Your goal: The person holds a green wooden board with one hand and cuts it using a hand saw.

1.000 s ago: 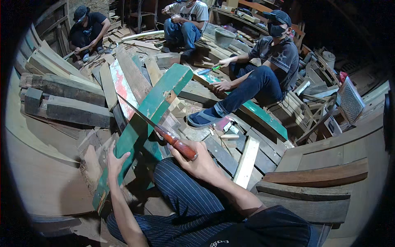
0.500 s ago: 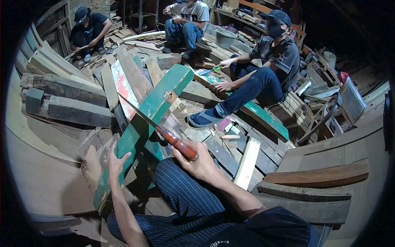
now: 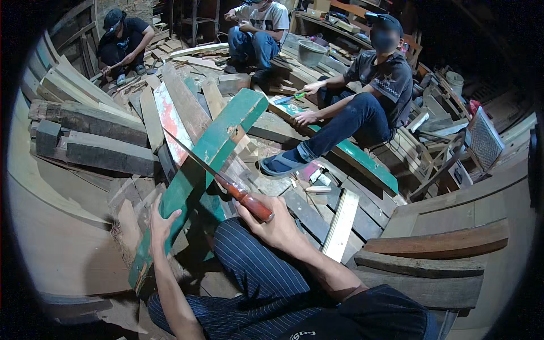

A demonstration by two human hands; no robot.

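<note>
A long green-painted wooden board (image 3: 192, 175) slants up and away from my lap, its paint worn to bare wood in patches. My left hand (image 3: 161, 224) grips its lower part by the edges, thumb on the right side. In my right hand (image 3: 275, 224) is a handsaw (image 3: 255, 205) with a red-brown wooden handle. Its thin dark blade, seen almost edge-on, crosses the board's upper face and points to the far left. Whether its teeth sit in a cut cannot be made out. My striped trouser leg (image 3: 258, 263) is beside the board.
Dark timber beams (image 3: 110, 152) are stacked at left. Loose planks and offcuts cover the floor. On the right, a seated person (image 3: 379, 85) holds a green-handled tool (image 3: 298, 95) over another green board (image 3: 362, 161). Two more people sit farther back, near a grey bucket (image 3: 310, 52).
The seated person at right has raised and turned their head slightly. My hands, the saw and the board stay practically where they were.
</note>
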